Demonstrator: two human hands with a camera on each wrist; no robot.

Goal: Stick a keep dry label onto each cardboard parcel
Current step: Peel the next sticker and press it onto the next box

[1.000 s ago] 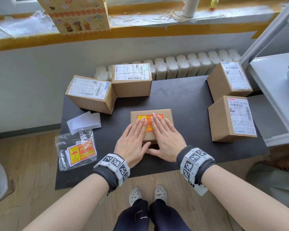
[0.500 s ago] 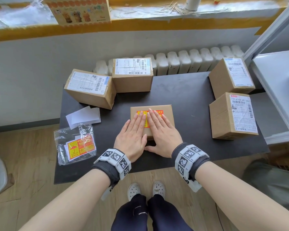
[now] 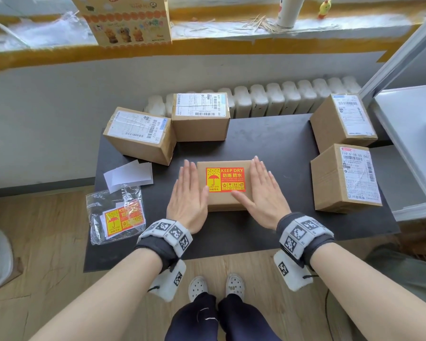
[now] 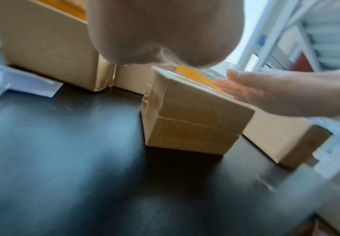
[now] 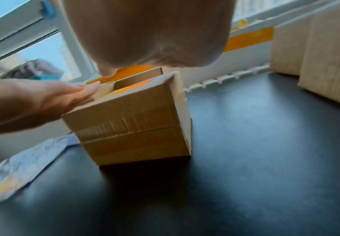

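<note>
Right, from the head cam I see both hands flat w/ fingers straight, one either side of the small parcel [image 3: 225, 185] that sits mid-tabletop, toward the near edge. Left hand [image 3: 188, 196] lies along the parcel's left side, thumb touching the top near its left edge; right hand [image 3: 260, 193] lies along the right side, thumb resting on the top just under the keep dry label [image 3: 225, 179]. Neither grips anything. Label is stuck flat on the parcel top, red/yellow, umbrella symbol, fully uncovered btwn the two hands.

Left wrist cam: parcel [image 4: 191, 118] sits on the dark tabletop [image 4: 74, 159], right hand [image 4: 282, 94] w/ straight fingers over its far top edge. Right wrist cam: same parcel [image 5: 132, 121], left hand [image 5: 44, 99] flat at its top-left edge. Both views blurry, can't tell how firm the contact is.

Other cardboard parcels, each w/ white shipping sticker on top: two at the far-left corner area [image 3: 139, 135] [image 3: 200, 116], touching each other; two along the right edge [image 3: 342, 120] [image 3: 346, 178], near each other. None of these shows a keep dry label.

Near the left edge: clear bag of spare labels [image 3: 116, 215], partly overhanging the tabletop, and white backing papers [image 3: 128, 175] just beyond it.
</note>
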